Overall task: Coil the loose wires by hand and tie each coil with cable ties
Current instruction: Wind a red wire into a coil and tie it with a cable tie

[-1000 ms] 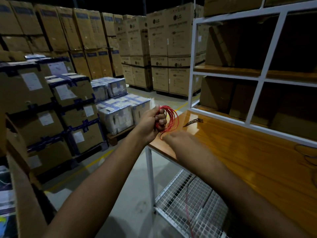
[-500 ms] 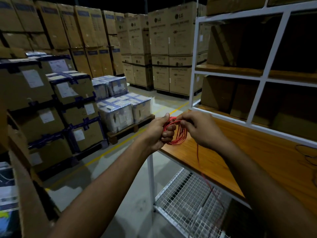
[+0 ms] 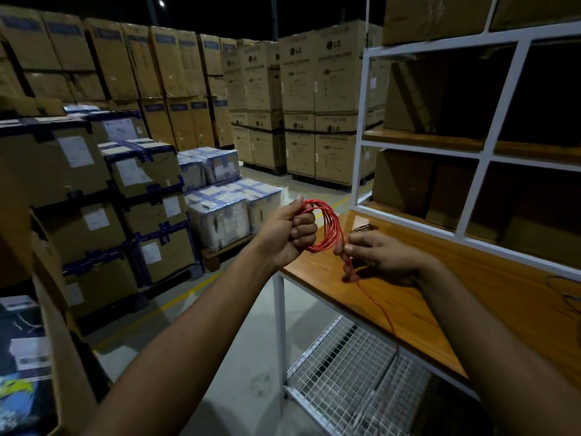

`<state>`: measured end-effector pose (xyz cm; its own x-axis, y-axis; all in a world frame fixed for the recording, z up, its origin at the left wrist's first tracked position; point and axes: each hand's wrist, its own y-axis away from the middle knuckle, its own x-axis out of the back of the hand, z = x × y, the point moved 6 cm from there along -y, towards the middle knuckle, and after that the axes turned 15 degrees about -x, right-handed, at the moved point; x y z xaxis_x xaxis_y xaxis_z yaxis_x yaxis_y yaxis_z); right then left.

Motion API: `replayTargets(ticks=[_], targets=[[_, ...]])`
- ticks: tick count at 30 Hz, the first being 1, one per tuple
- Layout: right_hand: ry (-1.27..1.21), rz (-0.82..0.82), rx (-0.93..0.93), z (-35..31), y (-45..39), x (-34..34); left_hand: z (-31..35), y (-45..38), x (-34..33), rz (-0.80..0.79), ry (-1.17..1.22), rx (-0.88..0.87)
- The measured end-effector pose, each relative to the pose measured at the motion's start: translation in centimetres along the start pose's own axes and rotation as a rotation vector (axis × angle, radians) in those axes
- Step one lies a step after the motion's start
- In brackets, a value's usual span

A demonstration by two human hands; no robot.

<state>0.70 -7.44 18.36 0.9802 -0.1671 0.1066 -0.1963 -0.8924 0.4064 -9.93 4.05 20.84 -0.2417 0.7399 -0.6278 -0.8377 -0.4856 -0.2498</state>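
Two hands at the tabletop [image 3: 490, 297] corner: left hand [image 3: 287, 236] fisted around red wire coil [image 3: 328, 228], held above the edge; right hand [image 3: 382, 256] pinching the trailing strand beside it. Black cable ties [image 3: 364, 228] just behind.

A wooden bench [image 3: 490, 294] carries black cable ties [image 3: 364, 228] (far corner) and a trailing red wire [image 3: 374, 302].

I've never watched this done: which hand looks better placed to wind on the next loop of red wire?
The right hand, probably: it pinches the loose strand trailing off the wooden bench, while the left hand is closed around the red coil.
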Motion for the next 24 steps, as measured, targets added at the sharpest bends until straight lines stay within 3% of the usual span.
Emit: replayTargets(ticks=[2,4,8,10,15,18,24], targets=[[-0.188,-0.045,-0.002,0.8,0.0,-0.7,0.2,-0.1,0.2,0.004,-0.001,-0.026],[-0.257,0.072,0.032,0.5,0.1,-0.6,0.4,-0.1,0.3,0.003,0.006,-0.046],[0.118,0.554,0.138,-1.4,1.0,0.6,0.7,-0.2,0.3,0.035,-0.006,-0.036],[0.292,0.705,0.209,-2.0,1.5,1.1,0.7,-0.2,0.5,0.045,-0.054,-0.012],[0.239,0.502,0.234,-2.7,1.2,0.2,-0.2,-0.1,1.3,0.13,-0.099,0.009],[0.423,0.585,0.309,-3.4,0.8,-0.8,-0.4,-0.2,0.9,0.111,-0.102,0.014],[0.403,0.624,0.388,-3.7,-0.1,-1.5,-0.3,0.1,0.5,0.061,-0.171,0.05]])
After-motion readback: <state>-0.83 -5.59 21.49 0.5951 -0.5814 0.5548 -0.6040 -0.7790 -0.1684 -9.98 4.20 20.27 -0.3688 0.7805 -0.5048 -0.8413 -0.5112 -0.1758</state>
